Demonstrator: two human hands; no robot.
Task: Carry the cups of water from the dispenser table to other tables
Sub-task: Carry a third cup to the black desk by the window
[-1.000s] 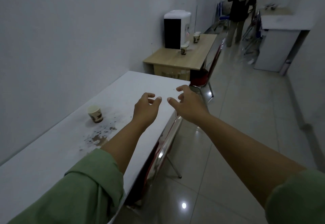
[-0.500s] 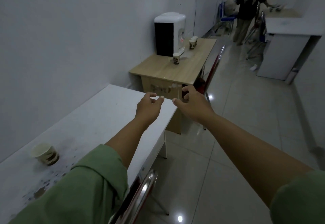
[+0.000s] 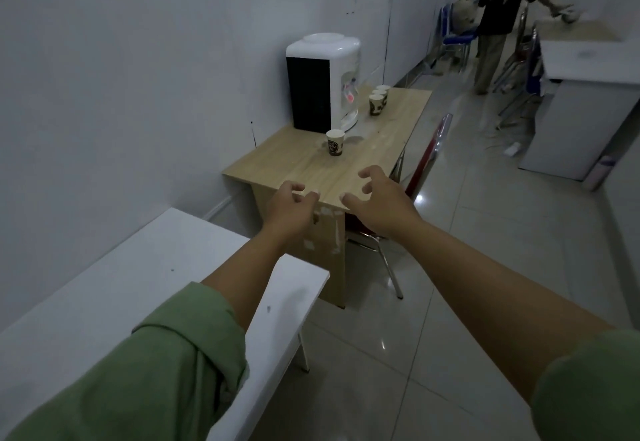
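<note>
now, change: wooden dispenser table (image 3: 388, 149) sits larger and nearer mid-frame than a second ago; white table (image 3: 114, 288) slid to lower left, its cup out of view.
meaning: likely walking back for another cup.
left hand (image 3: 287, 210): fingers loosely curled, empty.
right hand (image 3: 381, 203): fingers spread, half open, empty.
cups: nearest cup (image 3: 335, 142) by the dispenser (image 3: 323, 80); three cups (image 3: 378, 100) behind, upper centre.
writing: dark cup logo, unreadable.

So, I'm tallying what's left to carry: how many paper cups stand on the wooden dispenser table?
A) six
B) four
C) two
B: one cup stands alone near the dispenser, and three cups sit in a row farther along the wooden table.
</note>
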